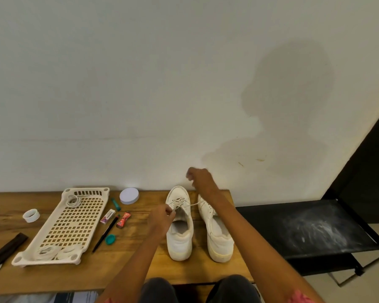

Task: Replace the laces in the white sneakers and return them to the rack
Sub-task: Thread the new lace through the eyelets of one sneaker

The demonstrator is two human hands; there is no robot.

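Your left hand (162,215) pinches a lace (185,206) at the eyelets of the left sneaker (179,226), fingers curled tight round it. Your right hand (200,179) is raised above the toes of the pair near the wall, fingers curled on the far end of the same lace, which runs taut from the eyelets across toward your right wrist; the stretch nearest your fingers is too thin to make out. The right sneaker (216,232) stands just beside the left one, both toes toward the wall, and your right forearm hides part of its toe and lace area, so you cannot tell whether it is laced. Both sneakers stand on the wooden bench (140,270). To their left lie a red sachet (123,219), a black pen (104,234), a teal cap (110,239), a small white-and-purple box (107,216), a teal tube (116,204) and a round white lid (129,195). Further left sits a cream perforated tray (64,224): a coiled lace (73,201) lies at its far end, and two bundles of white laces (53,252) lie at its near end. Beyond the tray are a roll of white tape (31,215) and a dark strip (6,250) cut off by the frame edge. At right, below bench level, stands a black rack (304,228) with a scuffed top shelf. Your knees show at the bottom edge.
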